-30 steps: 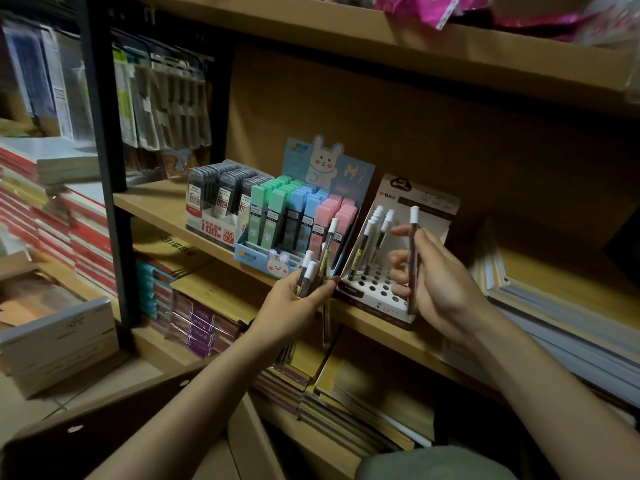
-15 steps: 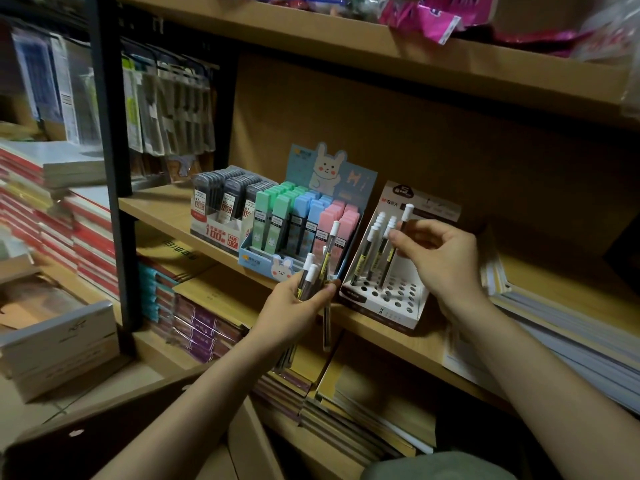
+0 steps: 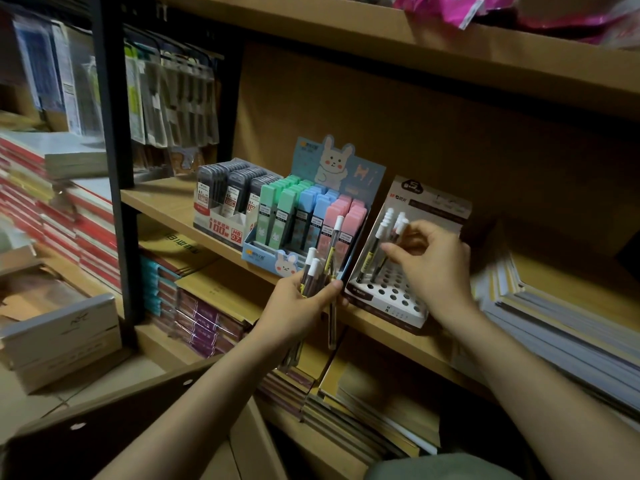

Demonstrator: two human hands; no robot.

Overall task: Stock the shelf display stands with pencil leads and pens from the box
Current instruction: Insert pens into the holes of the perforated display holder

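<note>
A white pen stand [image 3: 391, 296] with rows of round holes sits on the wooden shelf [image 3: 162, 199]. Several white-capped pens [image 3: 375, 247] stand in its back-left holes. My right hand [image 3: 433, 265] is over the stand, fingers pinched on one pen by its upper part among those standing. My left hand [image 3: 301, 299] holds a bunch of white-capped pens [image 3: 322, 268] upright in front of the shelf edge. Left of the stand is a blue rabbit display [image 3: 308, 220] with green, blue and pink lead cases, then a box of black lead cases [image 3: 230, 199].
A stack of paper pads [image 3: 554, 323] lies right of the stand. Notebooks fill the lower shelf [image 3: 207, 313]. A brown cardboard box flap [image 3: 104, 434] is at the bottom left. A black upright post [image 3: 114, 150] bounds the shelf on the left. Hanging packets [image 3: 173, 98] are behind it.
My right hand carried its pen from upright in front of the stand down into the back-left group and lowered over the holes. My left hand stayed in place with its bunch.
</note>
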